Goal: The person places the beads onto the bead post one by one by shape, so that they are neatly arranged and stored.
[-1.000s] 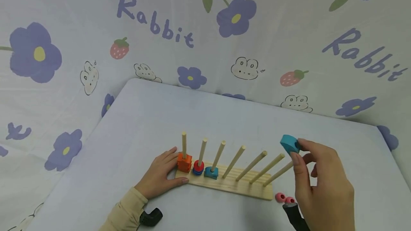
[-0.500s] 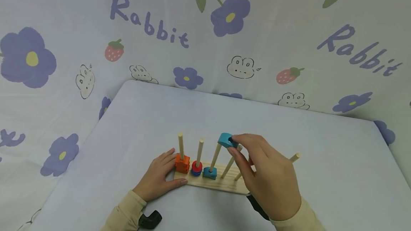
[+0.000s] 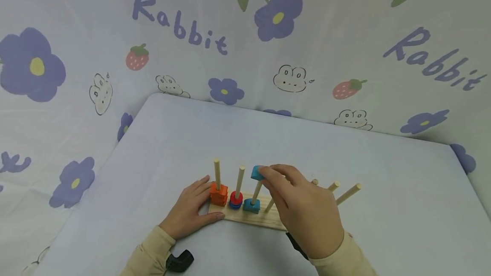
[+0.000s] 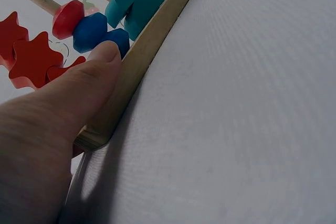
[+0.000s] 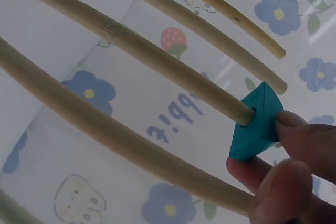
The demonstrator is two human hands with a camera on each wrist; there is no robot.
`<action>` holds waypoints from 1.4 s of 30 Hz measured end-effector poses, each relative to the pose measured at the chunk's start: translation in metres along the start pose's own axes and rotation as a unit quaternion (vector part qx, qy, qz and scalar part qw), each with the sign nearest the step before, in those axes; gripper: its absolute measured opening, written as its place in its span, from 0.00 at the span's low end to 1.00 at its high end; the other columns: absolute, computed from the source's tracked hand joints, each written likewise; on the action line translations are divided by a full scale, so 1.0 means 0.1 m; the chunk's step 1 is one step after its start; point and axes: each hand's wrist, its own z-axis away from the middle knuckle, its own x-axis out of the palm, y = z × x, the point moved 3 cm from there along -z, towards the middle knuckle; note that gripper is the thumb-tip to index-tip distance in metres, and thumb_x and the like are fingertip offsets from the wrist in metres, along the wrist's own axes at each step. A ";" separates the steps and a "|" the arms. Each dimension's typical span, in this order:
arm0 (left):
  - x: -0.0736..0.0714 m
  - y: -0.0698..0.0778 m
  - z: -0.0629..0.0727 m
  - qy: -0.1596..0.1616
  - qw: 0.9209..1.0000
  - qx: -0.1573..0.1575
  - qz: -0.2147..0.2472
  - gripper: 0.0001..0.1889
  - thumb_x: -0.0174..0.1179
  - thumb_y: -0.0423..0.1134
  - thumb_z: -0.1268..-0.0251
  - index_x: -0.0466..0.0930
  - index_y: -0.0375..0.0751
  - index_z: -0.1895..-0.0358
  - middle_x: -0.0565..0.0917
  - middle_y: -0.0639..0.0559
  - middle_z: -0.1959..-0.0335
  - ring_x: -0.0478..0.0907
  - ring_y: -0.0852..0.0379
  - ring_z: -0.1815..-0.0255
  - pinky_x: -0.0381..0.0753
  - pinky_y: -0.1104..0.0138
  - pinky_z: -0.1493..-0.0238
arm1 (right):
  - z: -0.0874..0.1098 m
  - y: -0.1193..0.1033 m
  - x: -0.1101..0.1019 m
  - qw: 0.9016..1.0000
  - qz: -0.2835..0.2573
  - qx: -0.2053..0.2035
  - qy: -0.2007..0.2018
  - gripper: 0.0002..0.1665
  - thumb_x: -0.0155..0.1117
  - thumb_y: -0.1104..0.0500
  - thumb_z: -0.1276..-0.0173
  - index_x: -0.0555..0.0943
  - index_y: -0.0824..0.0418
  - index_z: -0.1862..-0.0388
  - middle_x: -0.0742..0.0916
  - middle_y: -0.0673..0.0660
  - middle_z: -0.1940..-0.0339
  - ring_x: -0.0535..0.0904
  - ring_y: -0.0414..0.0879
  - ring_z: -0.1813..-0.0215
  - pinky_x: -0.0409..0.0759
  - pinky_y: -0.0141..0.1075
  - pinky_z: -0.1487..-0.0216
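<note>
A wooden peg board with several upright pegs stands on the white table. My left hand holds its left end, thumb along the front edge and fingers at the far side. My right hand pinches a teal half-round block at the top of the third peg, whose tip meets the block's hole. Lower on that peg are teal half-round blocks. Orange-red star pieces sit on the first peg, and a red bead above blue beads on the second.
More bare pegs rise to the right, partly behind my right hand. A black curved object lies by my left sleeve. Behind the table hangs a white cloth printed with flowers, rabbits and strawberries.
My right hand has carried the teal block leftward from the board's right end to the top of the third peg. My left hand has stayed at the board's left end.
</note>
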 end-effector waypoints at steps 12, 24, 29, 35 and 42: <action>-0.03 0.03 0.00 -0.007 1.000 -0.007 0.004 0.39 0.65 0.61 0.46 0.71 0.44 0.34 0.70 0.50 0.31 0.56 0.49 0.25 0.56 0.48 0.28 | 0.12 -0.01 0.18 0.995 0.075 -0.049 -0.042 0.29 0.76 0.71 0.55 0.84 0.52 0.52 0.86 0.56 0.59 0.62 0.36 0.91 0.43 0.21 0.86; -0.02 0.03 -0.01 -0.008 1.000 -0.010 0.001 0.38 0.64 0.62 0.45 0.71 0.45 0.33 0.69 0.50 0.31 0.56 0.48 0.25 0.56 0.47 0.29 | 0.51 0.09 0.73 0.985 0.093 -0.059 -0.134 0.21 0.76 0.68 0.52 0.83 0.53 0.59 0.85 0.55 0.65 0.63 0.32 0.90 0.58 0.22 0.90; -0.02 0.04 0.00 0.002 1.000 -0.003 0.003 0.38 0.64 0.62 0.45 0.71 0.45 0.34 0.70 0.49 0.31 0.57 0.48 0.25 0.57 0.46 0.30 | 0.60 0.12 0.85 0.983 0.096 -0.057 -0.148 0.19 0.76 0.68 0.51 0.84 0.52 0.61 0.85 0.54 0.66 0.60 0.31 0.90 0.55 0.21 0.90; 0.00 0.01 -0.01 0.010 1.000 0.007 -0.001 0.38 0.64 0.63 0.45 0.72 0.45 0.34 0.71 0.50 0.32 0.58 0.48 0.26 0.58 0.48 0.30 | 0.67 0.13 0.93 0.983 0.100 -0.055 -0.142 0.20 0.77 0.67 0.53 0.83 0.53 0.61 0.85 0.55 0.66 0.69 0.34 0.89 0.64 0.26 0.91; -0.02 0.02 0.00 0.008 1.000 0.007 0.000 0.37 0.65 0.62 0.46 0.73 0.44 0.36 0.72 0.49 0.33 0.58 0.46 0.26 0.58 0.46 0.30 | 0.72 0.12 0.93 0.983 0.099 -0.042 -0.150 0.19 0.75 0.65 0.49 0.82 0.53 0.58 0.87 0.55 0.61 0.67 0.34 0.90 0.57 0.23 0.91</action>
